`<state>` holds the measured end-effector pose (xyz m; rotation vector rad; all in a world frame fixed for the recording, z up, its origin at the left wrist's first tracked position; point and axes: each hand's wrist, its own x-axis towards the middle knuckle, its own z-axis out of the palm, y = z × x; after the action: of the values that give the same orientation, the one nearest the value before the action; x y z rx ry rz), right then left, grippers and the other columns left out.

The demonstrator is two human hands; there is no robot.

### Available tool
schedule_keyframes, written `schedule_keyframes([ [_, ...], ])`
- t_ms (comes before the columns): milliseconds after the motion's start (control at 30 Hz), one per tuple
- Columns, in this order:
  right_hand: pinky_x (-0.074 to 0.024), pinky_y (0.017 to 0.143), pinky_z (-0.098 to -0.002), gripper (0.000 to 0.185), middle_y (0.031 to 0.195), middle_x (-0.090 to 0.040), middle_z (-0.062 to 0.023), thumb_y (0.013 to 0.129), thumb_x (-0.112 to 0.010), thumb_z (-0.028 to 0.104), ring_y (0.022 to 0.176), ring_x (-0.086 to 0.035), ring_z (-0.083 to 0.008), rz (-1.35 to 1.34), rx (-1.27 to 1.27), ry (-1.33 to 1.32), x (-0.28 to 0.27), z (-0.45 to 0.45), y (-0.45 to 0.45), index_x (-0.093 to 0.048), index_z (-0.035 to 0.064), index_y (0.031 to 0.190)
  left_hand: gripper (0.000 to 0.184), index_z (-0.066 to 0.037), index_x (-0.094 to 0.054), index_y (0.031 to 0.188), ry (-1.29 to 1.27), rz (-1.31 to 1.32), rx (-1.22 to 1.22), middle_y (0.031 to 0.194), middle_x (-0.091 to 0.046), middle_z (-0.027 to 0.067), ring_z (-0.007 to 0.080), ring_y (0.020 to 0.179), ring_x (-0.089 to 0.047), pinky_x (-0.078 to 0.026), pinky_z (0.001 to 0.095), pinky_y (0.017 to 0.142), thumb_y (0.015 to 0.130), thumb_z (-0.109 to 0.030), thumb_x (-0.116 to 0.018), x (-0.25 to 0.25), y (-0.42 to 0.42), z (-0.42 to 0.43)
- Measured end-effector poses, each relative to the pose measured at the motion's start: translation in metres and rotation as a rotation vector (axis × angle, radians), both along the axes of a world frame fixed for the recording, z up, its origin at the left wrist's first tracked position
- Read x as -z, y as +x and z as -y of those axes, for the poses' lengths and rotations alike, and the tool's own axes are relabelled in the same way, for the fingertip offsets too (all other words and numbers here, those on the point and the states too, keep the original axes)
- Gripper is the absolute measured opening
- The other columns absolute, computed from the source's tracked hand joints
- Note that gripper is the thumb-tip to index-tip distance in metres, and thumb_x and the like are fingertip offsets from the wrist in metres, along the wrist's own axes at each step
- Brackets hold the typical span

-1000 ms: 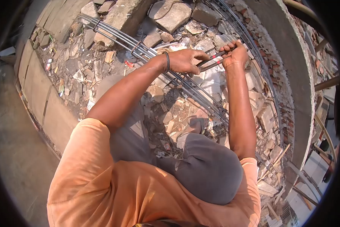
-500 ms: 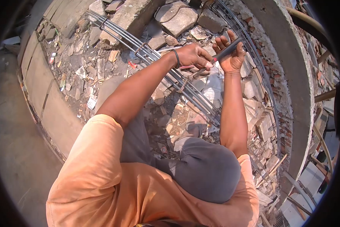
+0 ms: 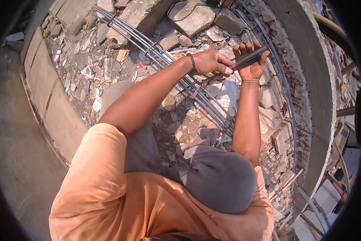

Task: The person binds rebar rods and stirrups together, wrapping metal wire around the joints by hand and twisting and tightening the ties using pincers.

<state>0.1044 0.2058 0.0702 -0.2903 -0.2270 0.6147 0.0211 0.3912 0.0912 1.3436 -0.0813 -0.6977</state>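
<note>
My left hand [image 3: 213, 64], palm down, is closed around the shaft of a black-handled tying hook [image 3: 251, 59] with a red mark by my fingers. The tool's dark metal end [image 3: 212, 79] points down-left beside a bundle of long steel rebar [image 3: 176, 66]. My right hand [image 3: 251, 72] faces palm up with fingers apart, and the handle crosses over its palm near the thumb. Whether the handle presses on the palm is hard to tell. A tie or ring [image 3: 195, 90] goes round the bars just below the metal end.
Broken concrete, stones and litter [image 3: 96, 76] cover the ground under the rebar. A large concrete block [image 3: 138, 20] lies at the top. More bars [image 3: 275, 60] curve along a rough wall [image 3: 313, 80] on the right. A concrete ledge [image 3: 54, 100] runs along the left.
Both hands and the tool have shifted slightly right in view. The tool's handle shows more fully across my right palm. The view itself has moved a little.
</note>
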Motion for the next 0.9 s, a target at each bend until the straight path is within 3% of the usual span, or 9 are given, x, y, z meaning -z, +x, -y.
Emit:
schedule_keyframes([
  [67, -0.0431, 0.100, -0.0530, 0.053, 0.118, -0.065, -0.0156, 0.094, -0.051, 0.047, 0.107, -0.063, -0.0332, 0.073, -0.035, 0.036, 0.005, 0.009, 0.003, -0.057, 0.0050, 0.126, 0.039, 0.001, -0.059, 0.126, -0.043, -0.059, 0.020, 0.106, -0.069, 0.0109, 0.0133, 0.098, -0.065, -0.051, 0.0286, 0.089, 0.093, -0.020, -0.063, -0.003, 0.002, 0.000],
  [167, -0.0425, 0.101, -0.0525, 0.056, 0.119, -0.064, -0.0156, 0.095, -0.051, 0.047, 0.105, -0.063, -0.0323, -0.068, 0.041, -0.005, 0.014, 0.016, 0.000, -0.052, 0.0042, 0.131, 0.037, 0.002, -0.060, 0.124, 0.224, 0.106, 0.075, 0.104, -0.069, 0.0107, 0.0137, 0.094, -0.065, -0.051, 0.0285, 0.088, 0.094, -0.021, -0.061, -0.017, 0.004, 0.007],
  [333, -0.0454, 0.084, -0.0434, 0.057, 0.080, -0.057, -0.0042, 0.093, -0.054, 0.048, 0.082, -0.056, -0.0207, -0.113, 0.096, 0.072, 0.023, 0.025, -0.015, -0.053, 0.0048, 0.130, 0.044, -0.002, -0.062, 0.124, 0.160, 0.040, 0.096, 0.103, -0.069, 0.0037, 0.0091, 0.092, -0.060, -0.047, 0.0282, 0.085, 0.094, -0.034, -0.061, 0.016, 0.008, 0.017],
  [433, -0.0450, 0.082, -0.0439, 0.051, 0.077, -0.055, -0.0032, 0.093, -0.054, 0.049, 0.079, -0.053, -0.0206, -0.013, -0.004, 0.092, 0.000, 0.023, -0.014, -0.058, 0.0061, 0.120, 0.041, 0.000, -0.063, 0.120, 0.164, -0.042, 0.055, 0.100, -0.069, 0.0059, 0.0094, 0.093, -0.060, -0.047, 0.0275, 0.086, 0.094, -0.030, -0.062, -0.008, 0.007, 0.012],
  [467, -0.0458, 0.076, -0.0437, 0.046, 0.076, -0.054, -0.0051, 0.094, -0.053, 0.049, 0.075, -0.053, -0.0214, -0.090, 0.025, -0.015, -0.001, 0.025, -0.011, -0.059, 0.0047, 0.105, 0.048, 0.004, -0.060, 0.122, 0.094, -0.038, 0.060, 0.105, -0.067, 0.0100, 0.0144, 0.096, -0.060, -0.045, 0.0277, 0.090, 0.088, -0.029, -0.068, -0.009, 0.010, 0.010],
  [567, -0.0478, 0.069, -0.0437, 0.049, 0.075, -0.053, -0.0077, 0.096, -0.050, 0.049, 0.069, -0.053, -0.0229, -0.211, 0.440, -0.543, -0.038, 0.001, -0.028, -0.057, 0.0010, 0.098, 0.067, 0.009, -0.048, 0.129, 0.391, 0.389, 0.144, 0.112, -0.063, 0.0156, 0.0233, 0.100, -0.061, -0.046, 0.0316, 0.091, 0.080, -0.029, -0.075, -0.023, 0.011, 0.020],
  [600, -0.0494, 0.064, -0.0441, 0.048, 0.073, -0.052, -0.0094, 0.098, -0.049, 0.045, 0.065, -0.052, -0.0230, -0.279, 0.558, -0.644, -0.052, -0.010, -0.035, -0.054, -0.0023, 0.096, 0.086, 0.011, -0.034, 0.134, 0.549, 0.410, 0.104, 0.119, -0.058, 0.0242, 0.0344, 0.105, -0.061, -0.048, 0.0370, 0.091, 0.073, -0.028, -0.079, -0.035, 0.001, 0.032],
  [700, -0.0508, 0.065, -0.0452, 0.044, 0.075, -0.052, -0.0100, 0.099, -0.048, 0.041, 0.066, -0.054, -0.0222, -0.248, 0.654, -0.784, -0.074, -0.024, -0.049, -0.054, -0.0034, 0.097, 0.069, 0.009, -0.043, 0.118, 0.861, 0.515, -0.057, 0.098, -0.064, 0.0247, 0.0353, 0.094, -0.065, -0.052, 0.0401, 0.083, 0.067, -0.022, -0.078, -0.022, -0.010, 0.055],
  [900, -0.0485, 0.065, -0.0354, 0.024, 0.076, -0.050, -0.0029, 0.091, -0.063, 0.025, 0.067, -0.052, -0.0164, -0.033, 0.367, -0.526, -0.050, -0.011, -0.032, -0.056, 0.0037, 0.099, 0.047, 0.005, -0.049, 0.103, 0.575, 0.518, -0.028, 0.085, -0.065, 0.0197, 0.0274, 0.077, -0.068, -0.055, 0.0353, 0.071, 0.068, -0.015, -0.075, -0.014, 0.004, 0.039],
])
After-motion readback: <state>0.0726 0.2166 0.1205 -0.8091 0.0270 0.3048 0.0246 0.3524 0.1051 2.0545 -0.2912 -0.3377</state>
